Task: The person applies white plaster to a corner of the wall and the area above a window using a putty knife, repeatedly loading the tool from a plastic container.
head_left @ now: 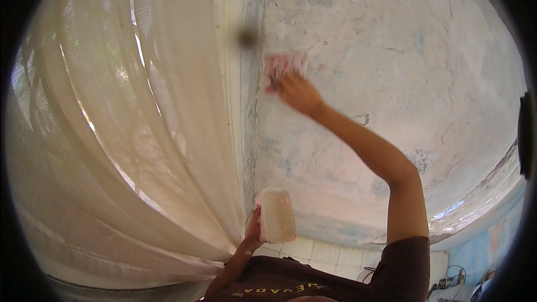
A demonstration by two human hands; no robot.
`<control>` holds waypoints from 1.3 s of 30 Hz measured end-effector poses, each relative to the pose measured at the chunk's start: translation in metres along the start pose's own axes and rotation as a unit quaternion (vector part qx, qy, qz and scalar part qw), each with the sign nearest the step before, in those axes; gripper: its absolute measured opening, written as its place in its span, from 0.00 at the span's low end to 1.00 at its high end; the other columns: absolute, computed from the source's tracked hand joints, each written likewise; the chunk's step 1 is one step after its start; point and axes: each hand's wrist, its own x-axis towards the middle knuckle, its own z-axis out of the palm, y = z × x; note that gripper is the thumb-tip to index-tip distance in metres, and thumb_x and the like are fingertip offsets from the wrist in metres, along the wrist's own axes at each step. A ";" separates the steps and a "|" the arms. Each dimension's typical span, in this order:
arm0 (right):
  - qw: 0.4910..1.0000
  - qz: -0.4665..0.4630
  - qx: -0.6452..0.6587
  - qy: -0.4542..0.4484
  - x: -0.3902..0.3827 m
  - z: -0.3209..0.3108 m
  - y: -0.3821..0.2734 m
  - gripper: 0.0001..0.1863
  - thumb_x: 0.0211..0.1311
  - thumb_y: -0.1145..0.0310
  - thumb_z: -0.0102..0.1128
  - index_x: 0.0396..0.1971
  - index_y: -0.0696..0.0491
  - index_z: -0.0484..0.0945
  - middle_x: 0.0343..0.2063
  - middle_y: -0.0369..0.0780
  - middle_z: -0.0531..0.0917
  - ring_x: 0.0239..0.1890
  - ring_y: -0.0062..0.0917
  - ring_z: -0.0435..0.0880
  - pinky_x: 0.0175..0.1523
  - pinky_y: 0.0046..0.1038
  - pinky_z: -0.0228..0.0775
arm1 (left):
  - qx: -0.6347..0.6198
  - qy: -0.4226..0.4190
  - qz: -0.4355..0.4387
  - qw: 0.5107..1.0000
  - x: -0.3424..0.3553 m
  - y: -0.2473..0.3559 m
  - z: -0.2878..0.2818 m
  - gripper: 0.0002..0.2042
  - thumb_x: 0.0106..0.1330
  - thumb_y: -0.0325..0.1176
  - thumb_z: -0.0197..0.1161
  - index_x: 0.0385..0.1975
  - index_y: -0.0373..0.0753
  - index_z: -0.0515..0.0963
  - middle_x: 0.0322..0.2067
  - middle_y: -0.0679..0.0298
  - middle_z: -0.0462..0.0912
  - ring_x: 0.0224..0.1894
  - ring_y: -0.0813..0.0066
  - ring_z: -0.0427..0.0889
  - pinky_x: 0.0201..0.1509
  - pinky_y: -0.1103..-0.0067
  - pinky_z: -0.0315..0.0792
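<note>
My right hand [300, 93] is raised to the patchy whitish wall [358, 67], its fingers closed on a flat, red-and-white smeared putty spreader [286, 62]. The spreader lies against the wall close to its left edge, and my fingers cover its lower part. Lower down, my left hand [254, 227] grips the left side of a rectangular, pale tub [278, 215] with pinkish smears along its rim. Whatever lines the inside of the tub looks off-white and smooth.
A long cream curtain [168, 106] hangs in folds over the left side, beside the wall's edge strip [250, 134]. Pale floor tiles [324, 251] show below. At the lower right are cables and small dark items [447, 282] near a blue wall [498, 235].
</note>
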 end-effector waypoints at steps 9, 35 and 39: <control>0.993 0.057 0.095 -0.037 0.028 -0.091 0.013 0.18 0.68 0.70 0.53 0.55 0.42 0.81 0.49 0.37 0.84 0.54 0.34 0.80 0.56 0.45 0.71 | 0.030 0.003 0.056 0.998 -0.001 -0.009 -0.013 0.37 0.77 0.65 0.37 0.76 0.44 0.55 0.69 0.56 0.68 0.68 0.58 0.73 0.71 0.56 0.69; 0.970 0.183 -0.022 0.160 0.075 -0.107 0.097 0.26 0.58 0.75 0.59 0.58 0.40 0.82 0.60 0.32 0.81 0.62 0.34 0.77 0.64 0.51 0.64 | 0.002 -0.014 0.044 0.999 -0.003 -0.015 -0.005 0.36 0.78 0.62 0.37 0.76 0.42 0.54 0.69 0.55 0.68 0.68 0.56 0.73 0.70 0.54 0.70; 0.947 0.148 -0.088 0.271 0.140 -0.131 0.180 0.13 0.64 0.69 0.53 0.44 0.49 0.84 0.50 0.38 0.84 0.56 0.37 0.80 0.59 0.45 0.67 | 0.005 -0.043 0.037 0.998 -0.020 0.001 0.054 0.37 0.77 0.64 0.34 0.75 0.43 0.55 0.68 0.55 0.69 0.66 0.57 0.75 0.68 0.54 0.72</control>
